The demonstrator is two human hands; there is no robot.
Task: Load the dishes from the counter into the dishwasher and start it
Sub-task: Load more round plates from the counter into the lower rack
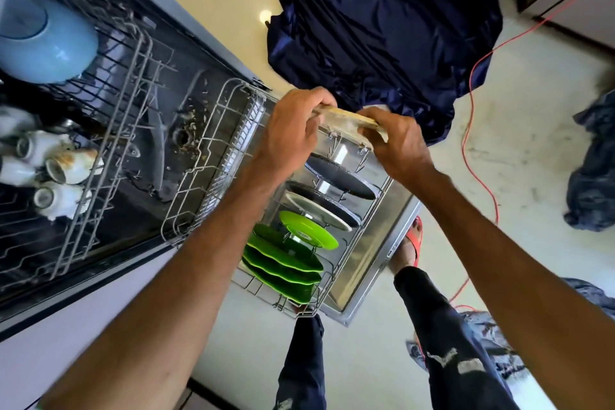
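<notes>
So left to right: blue bowl [50, 40] and white cups [50, 170] sit in the upper rack [108, 143], green plates [286, 260] stand in the lower rack [229, 150], and above its far end left hand [293, 133] and right hand [396, 143] both grip a clear dish [346, 120] by its rim

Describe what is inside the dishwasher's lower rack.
Green plates stand on edge at the near end of the lower rack, then a white plate and dark plates. The left hand, the right hand and the dish they hold cover its far end.

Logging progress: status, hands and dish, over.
Left hand, right hand grip beige-rimmed plate above lower rack. Green plates, dark plates slotted. Rack end beneath looks free.
</notes>
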